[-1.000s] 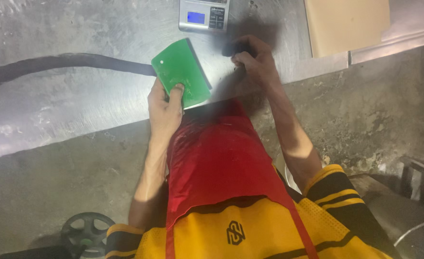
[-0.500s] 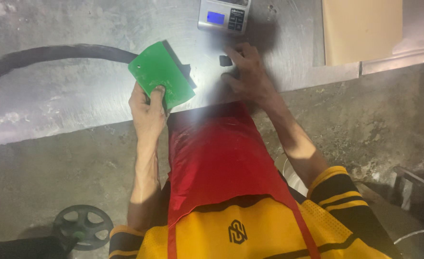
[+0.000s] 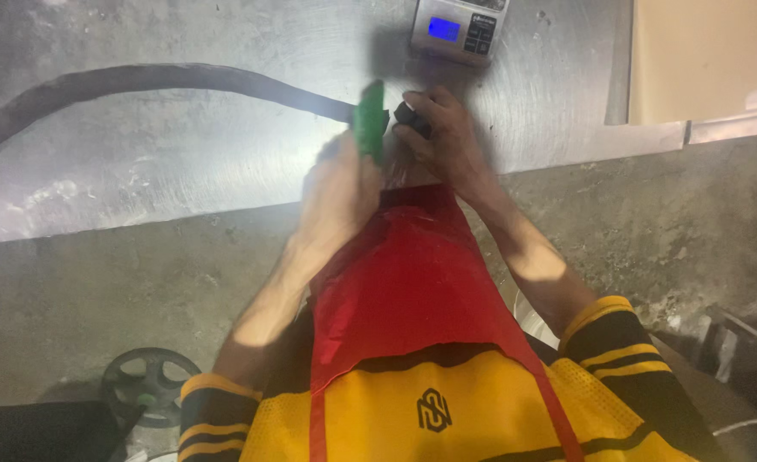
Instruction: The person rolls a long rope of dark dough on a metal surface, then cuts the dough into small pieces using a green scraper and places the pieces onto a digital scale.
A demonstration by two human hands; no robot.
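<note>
At upper centre of the frame, both hands meet over the scratched grey metal worktop (image 3: 182, 162). Left hand (image 3: 337, 188) closed around a flat green rectangular card-like piece (image 3: 368, 120), held edge-on to the camera so only its thin side shows; it sticks up above the knuckles. Right hand (image 3: 449, 137) just beside it, fingers curled on a small black block-shaped object (image 3: 411, 120); grip looks pinched, most of the object hidden, can't tell what it is. Green piece and black object sit near each other, contact not clear due to blur.

Just above the hands, at the top edge: small silver digital scale with a lit blue display (image 3: 457, 30). Thick dark hose (image 3: 139, 81) runs from the left edge across the worktop toward the hands. Beige flat board (image 3: 703, 60) in the upper right corner. Red apron (image 3: 404, 282) over a yellow-and-black jersey (image 3: 447, 402) fills the lower centre. Black spoked wheel (image 3: 149, 385) on the floor at lower left.
</note>
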